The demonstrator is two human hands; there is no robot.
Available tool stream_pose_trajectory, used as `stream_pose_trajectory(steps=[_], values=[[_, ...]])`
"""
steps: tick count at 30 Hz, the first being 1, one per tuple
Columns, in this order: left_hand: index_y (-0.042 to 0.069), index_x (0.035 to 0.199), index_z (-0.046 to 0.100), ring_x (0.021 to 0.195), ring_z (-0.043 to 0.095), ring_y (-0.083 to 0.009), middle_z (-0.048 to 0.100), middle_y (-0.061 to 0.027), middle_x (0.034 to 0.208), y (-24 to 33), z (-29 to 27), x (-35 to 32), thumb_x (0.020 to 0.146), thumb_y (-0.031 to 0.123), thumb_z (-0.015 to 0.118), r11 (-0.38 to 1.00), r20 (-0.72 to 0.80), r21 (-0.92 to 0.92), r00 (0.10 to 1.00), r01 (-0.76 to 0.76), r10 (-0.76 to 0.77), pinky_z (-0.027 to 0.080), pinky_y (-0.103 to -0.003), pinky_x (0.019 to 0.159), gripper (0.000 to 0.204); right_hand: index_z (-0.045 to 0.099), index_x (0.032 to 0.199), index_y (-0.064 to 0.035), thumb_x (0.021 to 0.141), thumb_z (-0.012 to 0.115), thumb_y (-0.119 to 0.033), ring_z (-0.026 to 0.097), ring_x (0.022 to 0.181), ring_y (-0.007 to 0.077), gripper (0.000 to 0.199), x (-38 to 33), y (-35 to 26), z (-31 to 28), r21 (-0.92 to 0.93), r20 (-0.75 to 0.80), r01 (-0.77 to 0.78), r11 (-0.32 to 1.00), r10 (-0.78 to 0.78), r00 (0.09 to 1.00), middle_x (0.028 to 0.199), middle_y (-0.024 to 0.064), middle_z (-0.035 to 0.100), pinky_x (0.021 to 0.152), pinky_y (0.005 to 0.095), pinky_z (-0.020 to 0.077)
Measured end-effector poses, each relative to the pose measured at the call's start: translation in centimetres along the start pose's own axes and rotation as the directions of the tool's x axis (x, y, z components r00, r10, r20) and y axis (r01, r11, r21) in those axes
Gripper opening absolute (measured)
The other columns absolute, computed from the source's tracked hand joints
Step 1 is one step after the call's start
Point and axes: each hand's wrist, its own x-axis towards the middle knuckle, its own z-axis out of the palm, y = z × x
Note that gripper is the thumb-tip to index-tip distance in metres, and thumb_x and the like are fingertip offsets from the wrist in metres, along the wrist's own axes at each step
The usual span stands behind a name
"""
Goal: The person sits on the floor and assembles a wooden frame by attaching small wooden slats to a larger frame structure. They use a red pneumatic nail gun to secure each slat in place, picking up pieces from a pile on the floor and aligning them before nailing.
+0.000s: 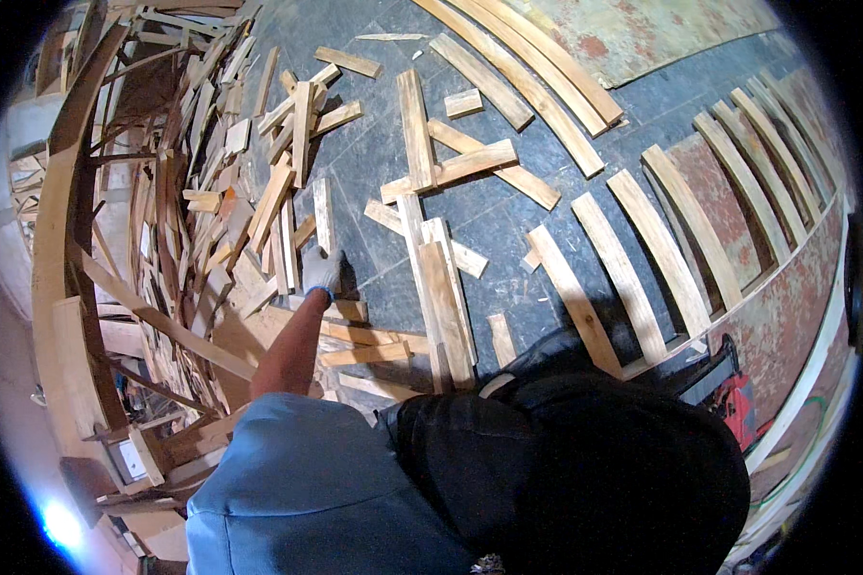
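My left hand (pixel 319 272), in a light grey glove with a blue cuff, reaches forward over the floor. Its fingers close on the near end of a short pale wooden strip (pixel 324 213), which points away from me. Just left of the glove lie more narrow wooden pieces (pixel 289 244), close to a heap of offcuts. To its right, a longer pair of boards (pixel 436 297) lies lengthwise near my body. My right hand does not show; my dark-clothed body covers the lower right.
A large pile of scrap wood (pixel 177 211) fills the left side, with a big curved beam (pixel 62 220) beside it. Loose blocks and crossed boards (pixel 451 172) lie ahead. On the right, several planks lean on a rail (pixel 758 283), near a red power tool (pixel 735 407).
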Motion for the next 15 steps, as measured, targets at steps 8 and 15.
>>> stream_pose_trajectory(steps=[8, 15], values=[[-0.004, 0.104, 0.073, 0.093, 0.072, -0.0349, 0.075, -0.0198, 0.097, -0.8, 0.0, 3.1, 0.085, 0.039, 0.070, 0.977, 0.167, -0.212, 0.984, -0.020, 0.057, 0.053, -0.044, 0.083, 0.047, 0.056, 0.115, -0.0060, 0.101, 0.051, -0.054, 0.038, 0.051, 0.0100, 0.050, -0.2, 0.6, -0.5, 0.022, 0.020, -0.005, 1.000, 0.004, 1.000, 0.063, -0.0066, 0.039, 0.046, 0.0291, 0.0347], [0.006, 0.114, 0.067, 0.098, 0.068, -0.0270, 0.071, -0.0100, 0.105, 10.1, -6.5, -0.4, 0.088, 0.025, 0.068, 0.237, 0.428, -0.897, 0.867, 0.372, 0.257, 0.055, -0.043, 0.088, 0.032, 0.056, 0.124, -0.0036, 0.101, 0.052, -0.052, 0.039, 0.051, 0.0094, 0.054, 0.4, 1.4, -0.4, 0.097, 0.115, -0.050, 0.994, 0.038, 0.993, 0.063, -0.0069, 0.039, 0.046, 0.0286, 0.0354]])
